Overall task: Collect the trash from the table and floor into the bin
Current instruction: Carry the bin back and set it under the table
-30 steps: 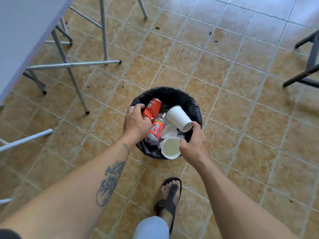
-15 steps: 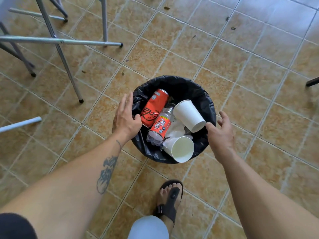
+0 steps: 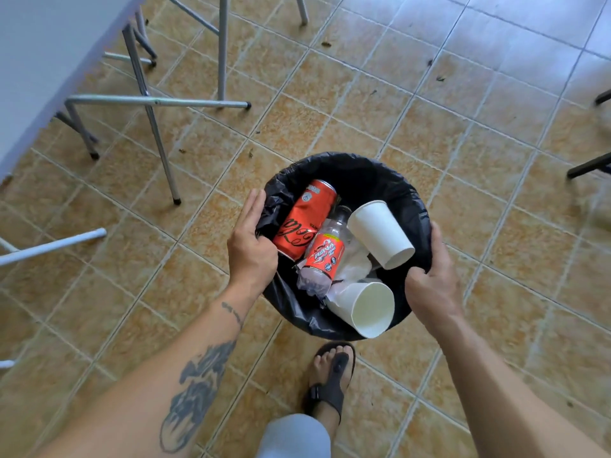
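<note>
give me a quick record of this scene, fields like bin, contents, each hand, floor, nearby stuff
bin: round, black liner, standing on the floor
contents: red soda can, plastic bottle with red label, two white paper cups, crumpled white paper
left hand: on the bin's left rim, thumb curled over the liner
right hand: gripping the bin's right rim
floor: tan tiles, a few small dark specks
nearby: metal table legs at upper left, sandalled foot below the bin

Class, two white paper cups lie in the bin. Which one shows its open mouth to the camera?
The lower cup, nearest the sandal: its mouth faces us. The upper cup shows its side.
</note>
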`<state>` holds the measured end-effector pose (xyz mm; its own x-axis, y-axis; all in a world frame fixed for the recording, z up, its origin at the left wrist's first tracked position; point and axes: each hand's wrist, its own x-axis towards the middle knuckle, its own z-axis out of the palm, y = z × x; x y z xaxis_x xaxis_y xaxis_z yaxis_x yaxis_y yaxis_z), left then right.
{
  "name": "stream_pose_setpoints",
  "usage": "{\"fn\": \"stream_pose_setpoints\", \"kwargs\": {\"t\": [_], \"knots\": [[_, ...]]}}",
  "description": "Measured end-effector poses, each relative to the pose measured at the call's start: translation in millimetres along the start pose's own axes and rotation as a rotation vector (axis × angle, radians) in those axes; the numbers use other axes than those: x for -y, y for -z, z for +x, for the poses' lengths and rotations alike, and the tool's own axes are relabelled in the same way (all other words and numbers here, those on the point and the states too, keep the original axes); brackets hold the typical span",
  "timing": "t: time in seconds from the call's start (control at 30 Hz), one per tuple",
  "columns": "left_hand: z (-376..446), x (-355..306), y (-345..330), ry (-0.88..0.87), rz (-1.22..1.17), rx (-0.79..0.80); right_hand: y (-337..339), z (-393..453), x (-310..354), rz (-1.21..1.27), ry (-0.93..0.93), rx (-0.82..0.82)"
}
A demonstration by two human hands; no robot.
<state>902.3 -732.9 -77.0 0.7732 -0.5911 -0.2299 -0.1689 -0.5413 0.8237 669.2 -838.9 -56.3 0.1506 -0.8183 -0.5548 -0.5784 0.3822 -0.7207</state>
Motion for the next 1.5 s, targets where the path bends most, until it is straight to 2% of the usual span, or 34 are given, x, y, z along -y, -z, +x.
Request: {"fn": "stream_pose_setpoints", "kwargs": {"t": [0.3,0.47,0.6,0.8,0.97,1.33,1.5], "knots": [[-102.4,-115.2,92.2,0.008,-0.208,0.007,86.3,-148.2,81.6,-0.015,0.213,-0.228],[-167.4,-205.8,148.5,-0.117,-0.150,0.052,135.3,-260.3,121.5,-0.011,0.301,-0.333],[-214.0,-268.6,190.8,-0.269,-0.078,0.177,173.6,-345.2,141.4,0.001,0.333,-0.434],[-277.9,-344.7,238.1,-0.458,0.022,0.350,215.3,-461.4,158.0,-0.029,0.283,-0.614],[-325.0,-377.4,256.9,-0.607,0.083,0.523,216.1,-552.4,144.6,0.002,0.192,-0.808],[-485.0,-383.6,267.8,-0.849,0.183,0.967,178.9,-763.1,60.6,0.067,-0.177,-1.173],[-572.7,-365.9,265.8,-0.916,0.172,1.245,167.2,-848.9,11.9,0.129,-0.326,-1.303]]}}
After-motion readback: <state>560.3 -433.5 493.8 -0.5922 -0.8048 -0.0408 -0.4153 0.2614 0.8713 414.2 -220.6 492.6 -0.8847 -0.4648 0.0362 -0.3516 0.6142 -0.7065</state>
